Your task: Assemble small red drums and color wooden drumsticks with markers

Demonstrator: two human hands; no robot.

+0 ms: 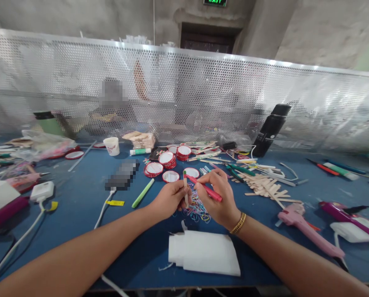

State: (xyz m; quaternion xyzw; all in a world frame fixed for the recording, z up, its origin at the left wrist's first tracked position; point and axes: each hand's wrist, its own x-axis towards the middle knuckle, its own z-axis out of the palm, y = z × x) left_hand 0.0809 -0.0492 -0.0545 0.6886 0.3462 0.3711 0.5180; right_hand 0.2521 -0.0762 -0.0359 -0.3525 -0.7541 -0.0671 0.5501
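Observation:
My left hand (172, 199) pinches a wooden craft stick (185, 190) upright; its top end is coloured green, with a reddish patch below. In my right hand (219, 197) is a red marker (209, 191), its tip close to the upper part of the stick; whether it touches I cannot tell. Under and between the hands lies a loose pile of coloured rubber bands (198, 208). A folded white cloth (210, 252) rests on the blue table nearer to me. A light green marker (143, 193) lies left of my left hand.
Behind the hands sit several red-rimmed round discs (154, 169) and a paper cup (111, 146). Craft sticks (269, 185) are heaped at right, near a pink glue gun (311, 231). A black bottle (271, 130) stands before a perforated metal screen (209, 90). A white cable (101, 212) crosses the left side.

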